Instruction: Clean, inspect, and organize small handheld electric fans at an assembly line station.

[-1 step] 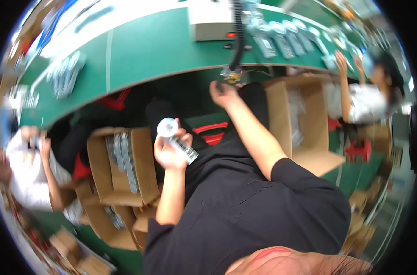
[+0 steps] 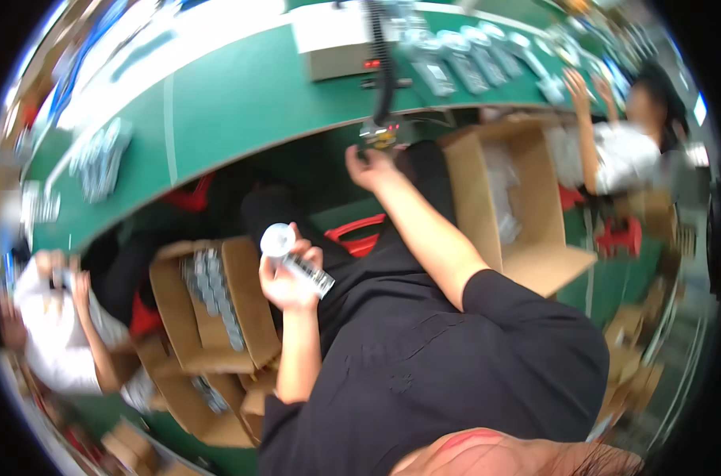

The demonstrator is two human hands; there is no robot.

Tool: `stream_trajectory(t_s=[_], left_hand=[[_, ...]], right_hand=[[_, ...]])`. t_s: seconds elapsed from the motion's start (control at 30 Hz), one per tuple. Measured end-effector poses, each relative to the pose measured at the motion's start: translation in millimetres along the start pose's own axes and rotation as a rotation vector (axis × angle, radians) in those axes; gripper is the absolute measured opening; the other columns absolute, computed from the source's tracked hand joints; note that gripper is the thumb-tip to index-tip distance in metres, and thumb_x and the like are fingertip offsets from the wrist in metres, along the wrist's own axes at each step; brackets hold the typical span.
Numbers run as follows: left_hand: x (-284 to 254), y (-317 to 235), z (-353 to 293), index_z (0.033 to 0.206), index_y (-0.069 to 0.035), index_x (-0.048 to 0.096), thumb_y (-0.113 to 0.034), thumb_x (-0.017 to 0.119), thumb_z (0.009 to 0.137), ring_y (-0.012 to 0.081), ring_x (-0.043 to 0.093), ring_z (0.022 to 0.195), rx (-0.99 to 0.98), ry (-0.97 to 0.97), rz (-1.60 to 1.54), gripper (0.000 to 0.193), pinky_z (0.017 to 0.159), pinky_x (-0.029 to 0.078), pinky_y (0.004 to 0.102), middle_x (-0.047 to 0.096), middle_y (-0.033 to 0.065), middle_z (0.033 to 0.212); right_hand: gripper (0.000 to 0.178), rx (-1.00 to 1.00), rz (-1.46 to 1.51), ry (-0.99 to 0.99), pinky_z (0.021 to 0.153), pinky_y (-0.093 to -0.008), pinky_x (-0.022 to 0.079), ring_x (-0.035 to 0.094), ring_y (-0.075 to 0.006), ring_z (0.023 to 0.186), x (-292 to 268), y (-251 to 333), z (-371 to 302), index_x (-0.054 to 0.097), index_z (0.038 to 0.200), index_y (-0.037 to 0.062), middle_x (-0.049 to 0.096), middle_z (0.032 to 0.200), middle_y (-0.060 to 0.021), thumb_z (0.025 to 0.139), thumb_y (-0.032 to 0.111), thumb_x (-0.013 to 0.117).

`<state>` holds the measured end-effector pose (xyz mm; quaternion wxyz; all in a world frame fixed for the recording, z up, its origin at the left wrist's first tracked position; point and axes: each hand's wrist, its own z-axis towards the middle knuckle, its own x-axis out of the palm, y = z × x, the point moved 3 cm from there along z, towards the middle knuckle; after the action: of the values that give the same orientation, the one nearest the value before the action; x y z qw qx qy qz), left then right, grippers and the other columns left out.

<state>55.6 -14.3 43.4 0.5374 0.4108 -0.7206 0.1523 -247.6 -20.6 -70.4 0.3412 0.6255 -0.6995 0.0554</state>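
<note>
My left hand [image 2: 291,287] is closed around a small item with a round white head and a straight handle [image 2: 310,275] that carries a black-and-white label. It is held low, above my lap, the head pointing away from me. Farther out, near the table edge, my right hand [image 2: 370,168] has its fingers curled, with something dark and too small to make out between them. Just above those fingers is the end piece [image 2: 381,136] of a black corrugated hose [image 2: 383,75], with yellow and metal parts and small red lights.
The green table [image 2: 226,103] bears a box [image 2: 341,59] and clear-bagged long-handled items [image 2: 464,59]. An open carton [image 2: 535,186] stands at my right. Another carton [image 2: 253,305], at left, holds several grey pieces. Co-workers sit on both sides; a red stool [image 2: 618,236] is at right.
The whole view has shifted and tilted slightly. Both hands keep their places and their grips, with no other clear change.
</note>
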Motion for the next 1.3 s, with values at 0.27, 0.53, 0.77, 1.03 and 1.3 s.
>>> stream_trajectory(t_s=[0.27,0.53,0.77,1.03,1.3], left_hand=[[-9.0,-5.8,-18.4,0.146,0.000,0.043,-0.030,0.056,0.097,0.0190,0.060,0.090,-0.030,-0.004,0.074,0.059,0.080,0.044,0.0343,0.060,0.0211,0.139],[12.6,-0.8,-14.3,0.142,-0.002,0.049,-0.029,0.058,0.096,0.0194,0.060,0.090,-0.022,0.078,0.044,0.054,0.082,0.044,0.0357,0.059,0.0217,0.140],[23.1,3.6,-26.9,0.141,-0.004,0.049,-0.029,0.057,0.096,0.0198,0.061,0.090,0.023,0.045,0.025,0.052,0.081,0.045,0.0364,0.060,0.0205,0.138],[57.2,-41.2,-31.0,0.142,-0.002,0.047,-0.034,0.053,0.098,0.0197,0.064,0.088,0.314,0.093,0.089,0.055,0.079,0.049,0.0359,0.061,0.0168,0.135],[96.9,-51.2,-32.8,0.141,-0.003,0.047,-0.036,0.052,0.098,0.0188,0.064,0.088,0.444,0.214,0.145,0.055,0.079,0.049,0.0357,0.057,0.0159,0.137]], right_hand=[[0.031,-0.399,-0.516,0.133,0.072,-0.0348,0.054,0.061,-0.0233,0.080,33.8,-51.2,-40.5,0.051,0.122,0.0031,0.058,0.104,-0.0114,0.099,0.020,0.061],[0.028,-0.189,-0.291,0.178,0.071,-0.0368,0.055,0.064,-0.0235,0.076,10.9,-38.1,-37.5,0.053,0.118,0.0026,0.063,0.089,-0.0114,0.102,0.025,0.055],[0.028,0.166,0.420,0.002,0.088,-0.0495,0.060,0.069,-0.0350,0.092,-11.4,-33.6,0.5,0.053,0.112,-0.0023,0.065,0.103,-0.0211,0.108,0.025,0.047],[0.028,0.238,-0.328,0.664,0.090,-0.0455,0.059,0.070,-0.0314,0.094,79.6,-78.7,-222.3,0.049,0.128,0.0057,0.065,0.110,-0.0193,0.103,0.016,0.057],[0.062,-0.358,-1.067,0.981,0.086,-0.0377,0.059,0.070,-0.0279,0.096,84.2,-62.0,-261.2,0.035,0.144,0.0083,0.065,0.112,-0.0169,0.092,-0.003,0.066]])
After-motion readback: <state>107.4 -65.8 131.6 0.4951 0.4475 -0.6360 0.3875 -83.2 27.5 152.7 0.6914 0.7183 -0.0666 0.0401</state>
